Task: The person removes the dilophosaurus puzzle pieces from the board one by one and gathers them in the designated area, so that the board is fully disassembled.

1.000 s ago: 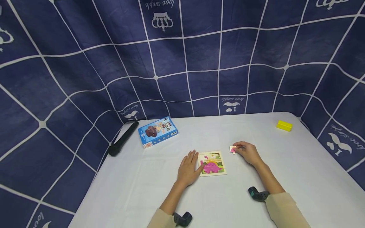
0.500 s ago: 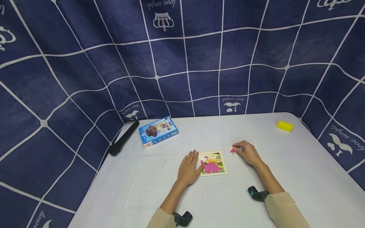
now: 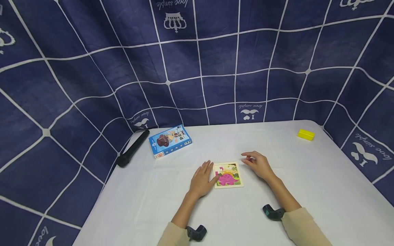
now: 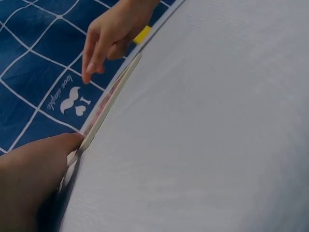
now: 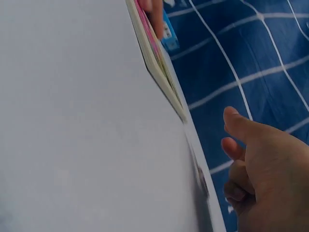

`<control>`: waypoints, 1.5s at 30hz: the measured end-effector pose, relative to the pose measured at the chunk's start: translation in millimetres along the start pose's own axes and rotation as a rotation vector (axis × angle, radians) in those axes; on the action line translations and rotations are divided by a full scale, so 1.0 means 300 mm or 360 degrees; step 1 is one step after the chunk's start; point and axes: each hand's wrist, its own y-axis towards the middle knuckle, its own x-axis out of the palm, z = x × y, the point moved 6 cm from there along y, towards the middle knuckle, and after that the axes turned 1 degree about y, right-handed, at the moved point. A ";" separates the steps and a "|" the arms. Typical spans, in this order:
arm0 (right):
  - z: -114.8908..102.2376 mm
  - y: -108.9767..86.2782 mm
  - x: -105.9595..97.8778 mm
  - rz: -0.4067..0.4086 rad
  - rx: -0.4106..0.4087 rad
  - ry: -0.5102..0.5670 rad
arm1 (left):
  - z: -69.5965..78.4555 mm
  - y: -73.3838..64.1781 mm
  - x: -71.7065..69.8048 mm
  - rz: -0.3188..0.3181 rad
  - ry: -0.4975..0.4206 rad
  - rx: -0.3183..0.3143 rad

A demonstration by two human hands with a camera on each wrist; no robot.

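Note:
A square dinosaur jigsaw puzzle (image 3: 231,177) in a pale frame lies on the white table. My left hand (image 3: 201,181) rests flat along its left side, fingers straight and thumb over the edge. To the right of the puzzle, my right hand (image 3: 260,166) hovers with thumb and forefinger apart; nothing shows between them. In the left wrist view that right hand (image 4: 116,34) points downward beyond the frame. A small blurred reddish thing (image 5: 202,181) lies on the table in the right wrist view, too unclear to identify. No loose puzzle piece is plain in the head view.
At the back left lie a blue picture box (image 3: 170,141) and a long black object (image 3: 133,149). A yellow block (image 3: 306,134) is at the back right. Dark blue gridded cloth (image 3: 215,61) encloses the table's back and sides.
The right hand has shifted left towards the puzzle and its fingertips have parted. The pink-and-white puzzle piece it pinched no longer shows in the head view. The left hand has stayed in place.

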 end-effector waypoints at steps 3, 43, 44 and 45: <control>-0.048 -0.004 0.044 -0.0084 -0.0018 0.0020 | 0.000 0.000 -0.005 -0.0018 -0.0004 0.0019; -0.103 -0.007 0.183 -0.0338 -0.0079 -0.0186 | 0.024 0.026 0.023 0.0041 0.0145 -0.0056; -0.103 -0.007 0.184 -0.0341 -0.0081 -0.0185 | 0.024 0.026 0.024 0.0039 0.0144 -0.0057; -0.103 -0.007 0.184 -0.0344 -0.0084 -0.0186 | 0.024 0.026 0.024 0.0036 0.0142 -0.0058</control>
